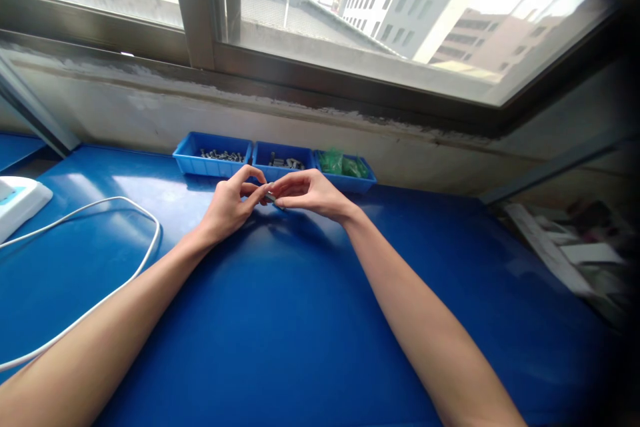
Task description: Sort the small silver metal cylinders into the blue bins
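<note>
Both hands meet above the blue table, in front of the parts bins. Between their fingertips is a small grey metal part (271,197), mostly covered by the fingers, so its exact kind is unclear. My left hand (233,203) pinches it from the left with thumb and fingers. From the right, my right hand (313,193) closes thumb and fingertips on its other end. Just behind the hands stand a left blue bin (186,161) with many small metal pieces, a middle blue bin (259,159) with short metal cylinders, and a right blue bin (367,180) holding green plastic bags (340,163).
The blue table (270,340) runs under both forearms to the wall below a window (300,73). A white cable (157,233) loops over its left side from a white power strip (25,203). At the far right is a blurred stack of items (575,247).
</note>
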A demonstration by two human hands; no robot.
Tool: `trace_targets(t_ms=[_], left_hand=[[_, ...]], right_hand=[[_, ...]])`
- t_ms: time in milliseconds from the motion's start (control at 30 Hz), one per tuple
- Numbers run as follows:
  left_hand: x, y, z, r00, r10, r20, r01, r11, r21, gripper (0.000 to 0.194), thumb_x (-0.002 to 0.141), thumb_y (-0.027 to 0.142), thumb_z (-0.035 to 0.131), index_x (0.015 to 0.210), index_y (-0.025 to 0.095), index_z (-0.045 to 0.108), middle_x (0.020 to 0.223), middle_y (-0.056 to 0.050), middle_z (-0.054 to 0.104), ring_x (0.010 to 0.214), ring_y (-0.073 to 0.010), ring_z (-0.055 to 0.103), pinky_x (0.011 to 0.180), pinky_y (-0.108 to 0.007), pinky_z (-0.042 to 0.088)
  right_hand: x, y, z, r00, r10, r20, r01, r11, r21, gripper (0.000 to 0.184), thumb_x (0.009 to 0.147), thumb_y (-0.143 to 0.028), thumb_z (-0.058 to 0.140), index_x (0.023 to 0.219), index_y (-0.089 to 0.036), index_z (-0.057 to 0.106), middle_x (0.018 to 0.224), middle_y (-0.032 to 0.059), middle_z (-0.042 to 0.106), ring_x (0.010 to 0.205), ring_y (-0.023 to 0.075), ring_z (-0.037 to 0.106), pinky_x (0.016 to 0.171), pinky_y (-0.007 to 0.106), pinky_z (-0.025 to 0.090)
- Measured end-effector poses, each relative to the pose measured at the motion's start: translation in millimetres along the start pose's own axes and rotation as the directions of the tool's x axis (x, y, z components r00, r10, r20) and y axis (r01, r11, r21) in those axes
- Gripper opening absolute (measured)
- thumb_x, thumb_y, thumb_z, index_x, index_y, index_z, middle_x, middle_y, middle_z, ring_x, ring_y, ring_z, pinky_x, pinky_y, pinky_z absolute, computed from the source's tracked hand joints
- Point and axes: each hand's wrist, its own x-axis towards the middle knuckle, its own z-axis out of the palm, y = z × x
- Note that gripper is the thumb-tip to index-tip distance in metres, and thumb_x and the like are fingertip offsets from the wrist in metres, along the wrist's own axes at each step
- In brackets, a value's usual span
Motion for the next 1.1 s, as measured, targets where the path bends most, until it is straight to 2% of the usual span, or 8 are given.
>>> trace_targets(t_ms=[167,333,633,733,800,867,967,1100], left_hand=[[0.1,4.6,7.9,0.996,-0.037,-0.082,0.029,0.995,-0.096,0.04,0.086,0.059,0.068,0.092,0.021,0.055,0.069,0.0,0.072,0.067,-0.0186,0.073,0.064,-0.025,0.054],[0.1,5.6,14.0,0.985,-0.082,-0.152,0.069,0.993,-0.091,0.041,0.083,0.059,0.071,0.089,0.021,0.056,0.065,0.001,0.071,0.062,-0.0182,0.071,0.058,-0.024,0.052],[-0.1,3.1,15.4,0.986,-0.127,-0.106,0.111,0.983,-0.146,0.043,0.083,0.059,0.072,0.096,0.022,0.055,0.069,-0.001,0.073,0.069,-0.0216,0.075,0.066,-0.028,0.058],[-0.2,2.6,13.6,0.987,-0.086,-0.133,0.076,0.994,-0.073,0.038,0.087,0.055,0.068,0.1,0.022,0.057,0.075,-0.002,0.074,0.075,-0.0219,0.075,0.072,-0.03,0.058],[-0.4,2.2,11.4,0.987,0.008,-0.158,0.004,0.997,0.08,0.031,0.093,0.05,0.063,0.103,0.022,0.06,0.085,-0.004,0.075,0.082,-0.0212,0.074,0.077,-0.031,0.057],[-0.6,0.4,9.2,0.982,0.162,-0.094,-0.131,0.952,0.276,0.025,0.096,0.044,0.058,0.106,0.022,0.065,0.098,-0.006,0.076,0.094,-0.0219,0.071,0.087,-0.035,0.055],[-0.8,-5.0,7.8,0.923,0.349,0.165,-0.385,0.816,0.432,0.023,0.098,0.035,0.056,0.11,0.022,0.071,0.117,-0.009,0.073,0.113,-0.026,0.062,0.101,-0.042,0.05],[-1.1,-10.0,8.8,0.847,0.4,0.35,-0.527,0.718,0.455,0.025,0.099,0.028,0.054,0.113,0.022,0.073,0.121,-0.009,0.072,0.118,-0.0279,0.056,0.102,-0.046,0.048]], right_hand=[[1.3,-0.9,4.5,0.999,0.006,-0.036,-0.006,1.0,0.026,0.044,0.062,-0.037,0.09,0.095,-0.013,0.075,0.089,0.0075,0.077,0.081,0.0193,0.073,0.077,0.032,0.06],[4.7,-0.3,9.8,0.988,-0.075,-0.133,0.06,0.992,-0.112,0.043,0.06,-0.043,0.091,0.085,-0.013,0.073,0.076,0.005,0.074,0.068,0.0178,0.07,0.066,0.029,0.058],[1.6,-2.6,9.2,0.982,-0.149,-0.113,0.108,0.945,-0.308,0.033,0.076,-0.045,0.078,0.088,-0.015,0.078,0.083,0.0061,0.078,0.075,0.0188,0.073,0.073,0.028,0.058],[2.2,-2.6,7.4,0.97,-0.193,-0.148,0.126,0.92,-0.372,0.026,0.078,-0.04,0.076,0.088,-0.016,0.077,0.083,0.0053,0.078,0.076,0.0189,0.074,0.073,0.027,0.058],[2.9,-2.8,3.7,0.944,-0.251,-0.212,0.137,0.886,-0.443,0.022,0.08,-0.037,0.075,0.087,-0.016,0.077,0.084,0.0049,0.078,0.077,0.0187,0.073,0.073,0.027,0.057],[3.3,-2.3,-1.7,0.892,-0.324,-0.315,0.109,0.831,-0.546,0.019,0.083,-0.035,0.072,0.088,-0.018,0.076,0.086,0.0048,0.078,0.077,0.0184,0.072,0.073,0.027,0.056],[2.6,1.1,-9.5,0.784,-0.418,-0.458,-0.036,0.707,-0.707,0.016,0.086,-0.034,0.069,0.089,-0.02,0.076,0.088,0.0053,0.077,0.073,0.0183,0.069,0.074,0.029,0.054],[1.0,8.0,-14.0,0.733,-0.426,-0.53,-0.223,0.586,-0.779,0.016,0.09,-0.032,0.064,0.09,-0.021,0.076,0.091,0.007,0.077,0.072,0.0199,0.068,0.076,0.032,0.052]])
